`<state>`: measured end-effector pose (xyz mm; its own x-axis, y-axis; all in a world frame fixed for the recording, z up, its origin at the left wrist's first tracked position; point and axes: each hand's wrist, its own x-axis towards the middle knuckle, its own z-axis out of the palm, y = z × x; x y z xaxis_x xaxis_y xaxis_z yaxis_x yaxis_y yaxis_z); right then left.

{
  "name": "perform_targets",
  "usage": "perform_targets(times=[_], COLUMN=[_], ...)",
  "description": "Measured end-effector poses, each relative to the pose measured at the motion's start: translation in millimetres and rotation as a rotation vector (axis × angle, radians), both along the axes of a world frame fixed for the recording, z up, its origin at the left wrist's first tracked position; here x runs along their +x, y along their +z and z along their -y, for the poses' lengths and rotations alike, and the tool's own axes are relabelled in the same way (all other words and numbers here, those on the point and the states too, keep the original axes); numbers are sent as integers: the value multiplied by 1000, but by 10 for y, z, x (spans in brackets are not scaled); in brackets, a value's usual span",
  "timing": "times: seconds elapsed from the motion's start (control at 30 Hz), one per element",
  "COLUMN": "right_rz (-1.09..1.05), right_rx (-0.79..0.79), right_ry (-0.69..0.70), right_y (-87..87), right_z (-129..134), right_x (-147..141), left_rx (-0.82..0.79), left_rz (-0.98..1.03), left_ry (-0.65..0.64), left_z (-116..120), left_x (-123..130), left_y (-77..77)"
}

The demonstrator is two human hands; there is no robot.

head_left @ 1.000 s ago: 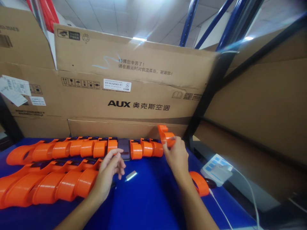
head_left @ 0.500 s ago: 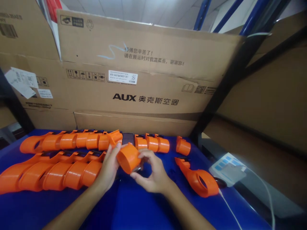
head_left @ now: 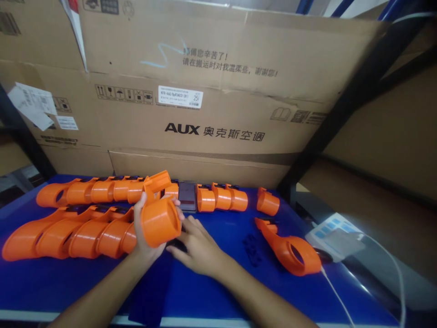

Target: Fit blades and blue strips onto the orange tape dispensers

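Note:
My left hand (head_left: 145, 239) is wrapped round an orange plastic part (head_left: 160, 221), which has a round cup-like end and a flatter arm pointing up and back. Just right of the part, my right hand (head_left: 198, 248) has its fingers bent towards it, over something dark that I cannot make out. Behind and left of the hands, two rows of similar orange parts (head_left: 87, 239) lie on the blue table (head_left: 218, 305). Past my right hand a short group of orange parts (head_left: 222, 199) sits beside a dark flat device (head_left: 187, 197).
One orange piece (head_left: 268, 202) stands at the back right, and a larger one (head_left: 297, 257) lies nearer. Beside it are a white box (head_left: 336, 237) with a cable and small dark pieces (head_left: 251, 250). A big cardboard box (head_left: 218, 109) rises behind the table.
The orange part has moved left and turned in my left hand. My right hand has shifted left and down, off the part's round end. The view has tilted down.

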<state>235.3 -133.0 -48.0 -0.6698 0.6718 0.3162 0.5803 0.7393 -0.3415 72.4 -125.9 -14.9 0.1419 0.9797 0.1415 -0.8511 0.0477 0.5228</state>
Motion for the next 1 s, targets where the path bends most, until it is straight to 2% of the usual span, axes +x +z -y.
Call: perform_targets(times=[0.1, 0.23, 0.3, 0.5, 0.73, 1.0], right_rz=[-41, -131, -103, 85, 137, 194], right_rx=[4, 72, 87, 25, -36, -34], right_ry=[-9, -127, -155, -134, -111, -53], right_y=[-13, 95, 149, 168, 246, 274], right_z=[-41, -117, -150, -182, -157, -192], right_x=[16, 185, 289, 403, 536, 612], left_rx=[-8, 1, 3, -22, -88, -79], left_rz=[-1, -29, -44, -108, -193, -274], left_ry=[27, 53, 61, 15, -94, -114], left_z=[-6, -13, -12, -14, 1, 41], left_x=[8, 22, 30, 47, 82, 129], left_y=[6, 34, 48, 44, 47, 55])
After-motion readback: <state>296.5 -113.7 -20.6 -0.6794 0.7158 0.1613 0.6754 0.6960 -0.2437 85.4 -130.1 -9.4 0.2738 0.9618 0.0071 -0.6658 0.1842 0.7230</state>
